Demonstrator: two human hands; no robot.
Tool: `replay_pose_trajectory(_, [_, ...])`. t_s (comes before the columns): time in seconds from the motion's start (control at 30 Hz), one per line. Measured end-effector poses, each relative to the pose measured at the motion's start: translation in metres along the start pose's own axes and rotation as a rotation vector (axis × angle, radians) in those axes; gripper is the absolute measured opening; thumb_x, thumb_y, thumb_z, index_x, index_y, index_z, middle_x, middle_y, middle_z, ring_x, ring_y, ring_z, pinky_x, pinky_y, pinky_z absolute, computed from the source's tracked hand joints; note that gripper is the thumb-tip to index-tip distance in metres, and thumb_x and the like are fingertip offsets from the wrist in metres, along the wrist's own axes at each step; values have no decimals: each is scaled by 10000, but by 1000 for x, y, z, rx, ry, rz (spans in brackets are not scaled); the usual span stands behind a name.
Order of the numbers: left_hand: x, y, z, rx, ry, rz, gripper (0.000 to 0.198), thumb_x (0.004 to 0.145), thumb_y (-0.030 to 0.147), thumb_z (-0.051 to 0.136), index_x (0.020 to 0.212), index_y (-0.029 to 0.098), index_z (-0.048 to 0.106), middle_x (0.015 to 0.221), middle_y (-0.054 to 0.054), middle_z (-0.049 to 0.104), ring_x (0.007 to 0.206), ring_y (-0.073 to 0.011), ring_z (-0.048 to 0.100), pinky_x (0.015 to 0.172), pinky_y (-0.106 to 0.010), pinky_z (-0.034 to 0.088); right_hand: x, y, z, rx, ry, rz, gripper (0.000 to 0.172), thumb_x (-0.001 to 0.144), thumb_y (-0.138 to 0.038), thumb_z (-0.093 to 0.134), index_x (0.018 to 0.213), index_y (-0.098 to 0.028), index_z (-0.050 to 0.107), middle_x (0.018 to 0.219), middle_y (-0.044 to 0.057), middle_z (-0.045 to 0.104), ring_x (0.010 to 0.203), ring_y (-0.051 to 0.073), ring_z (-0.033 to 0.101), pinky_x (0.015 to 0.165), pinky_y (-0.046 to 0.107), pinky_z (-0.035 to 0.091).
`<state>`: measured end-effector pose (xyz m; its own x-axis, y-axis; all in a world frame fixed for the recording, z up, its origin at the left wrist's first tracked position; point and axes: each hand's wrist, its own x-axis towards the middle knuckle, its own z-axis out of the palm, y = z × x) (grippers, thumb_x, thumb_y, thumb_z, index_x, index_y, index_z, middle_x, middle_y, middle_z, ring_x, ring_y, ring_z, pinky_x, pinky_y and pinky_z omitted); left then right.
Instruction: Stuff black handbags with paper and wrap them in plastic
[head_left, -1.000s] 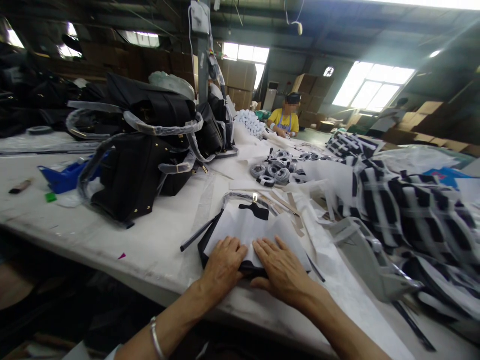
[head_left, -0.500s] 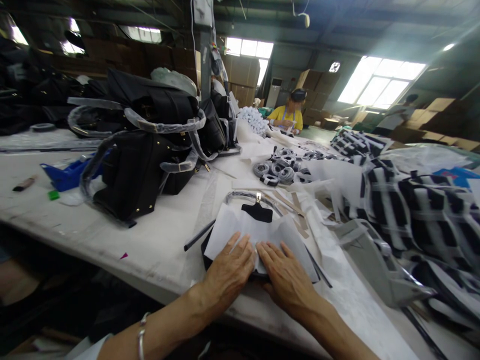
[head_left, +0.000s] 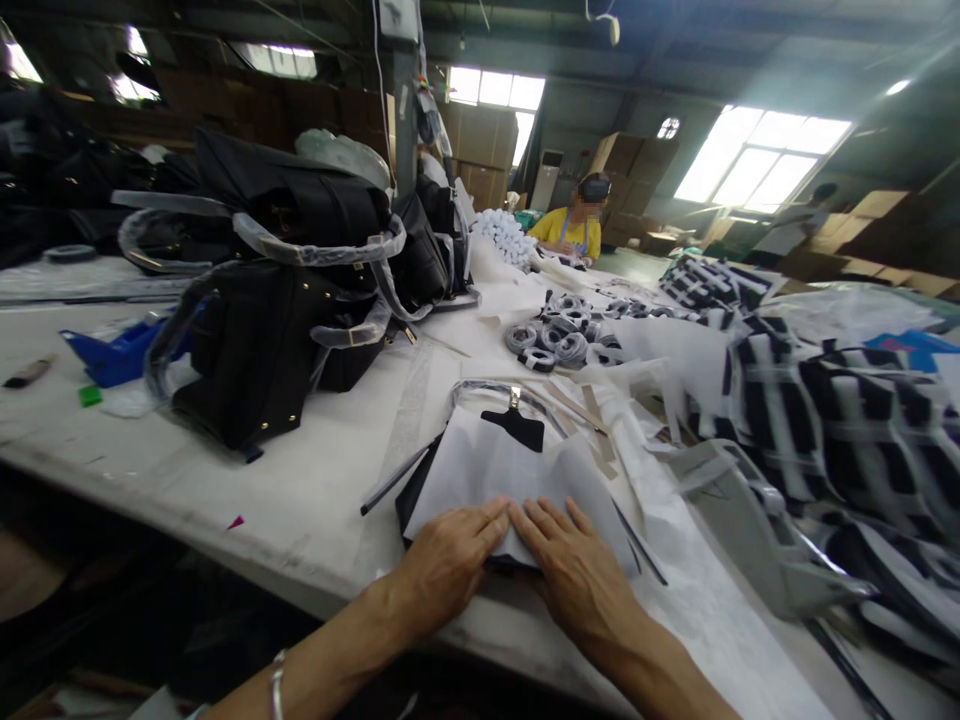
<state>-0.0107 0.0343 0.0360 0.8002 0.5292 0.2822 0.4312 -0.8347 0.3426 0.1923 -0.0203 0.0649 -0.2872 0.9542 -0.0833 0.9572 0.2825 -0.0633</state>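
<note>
Thin, creased white paper (head_left: 480, 460) hid most of the black bag (head_left: 409, 500) near the bench's (head_left: 330, 500) front edge. On the bag's near side, the left hand (head_left: 450, 560) and right hand (head_left: 576, 565) lay palm down, fingers outstretched, pressing the paper without visible grip, thumbs hidden from me. At the bag's far side showed a dark tab (head_left: 517, 429) and a shiny clasp (head_left: 515, 398). White surface separated the bag from bulky leathery bags (head_left: 247, 350) to its left.
</note>
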Motion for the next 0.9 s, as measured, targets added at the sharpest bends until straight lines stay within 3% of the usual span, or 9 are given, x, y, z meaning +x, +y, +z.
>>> replay_pose_trajectory(0.1, [-2,-3,7,13,59,65,535,835,4,445,1354,136,462,1355,-107,600,1245,-197,573,1068,-341,471,0,0,4,7,-32,18,624,863,-132,575,1468,-225,454,1454,101,530,1343,320,478,1138,573,324])
replay_pose_trajectory(0.27, [4,1,8,57,47,82,440,854,23,430,1270,120,531,1225,-112,674,1145,-190,637,1027,-336,500,2,-3,8,-10,-57,41,570,857,-57,497,1413,-180,522,1467,107,512,1368,313,451,1146,571,315])
replay_pose_trajectory(0.43, [2,3,6,63,30,87,553,857,17,425,1396,145,435,1339,-102,610,1225,-192,585,1073,-344,458,-3,-1,14,37,-6,44,632,804,-101,587,1426,-183,508,1491,104,483,1392,321,415,1176,572,262])
replay_pose_trajectory(0.53, [1,5,4,54,6,80,530,870,27,448,1380,168,460,1346,-91,606,1227,-198,580,1075,-348,452,-4,-2,13,73,-30,48,615,814,-147,611,1421,-174,514,1492,105,484,1402,328,399,1187,575,239])
replay_pose_trajectory(0.67, [1,9,5,57,-19,26,525,867,37,497,1367,196,481,1327,-79,614,1210,-211,585,1072,-370,453,-2,-6,-1,40,-113,50,502,897,-131,549,1398,-126,534,1445,160,526,1377,358,426,1159,627,247])
replay_pose_trajectory(0.77, [1,12,10,54,-18,-18,503,885,68,515,1362,223,487,1351,-69,592,1238,-221,561,1087,-390,438,-2,-3,-22,123,-179,7,576,845,-332,714,1354,-104,568,1422,202,537,1353,385,448,1152,632,251])
replay_pose_trajectory(0.83, [0,13,14,50,-28,-32,458,897,86,518,1331,232,513,1360,-62,582,1258,-220,544,1104,-394,418,-2,0,-35,226,-187,-16,613,824,-429,737,1343,-144,575,1398,176,569,1317,351,498,1151,602,278])
replay_pose_trajectory(0.9, [0,13,17,62,-36,-36,427,903,99,520,1312,220,529,1358,-70,580,1278,-228,526,1117,-402,399,-3,2,-41,283,-171,-8,544,852,-424,712,1324,-184,587,1352,139,615,1264,312,552,1148,579,295])
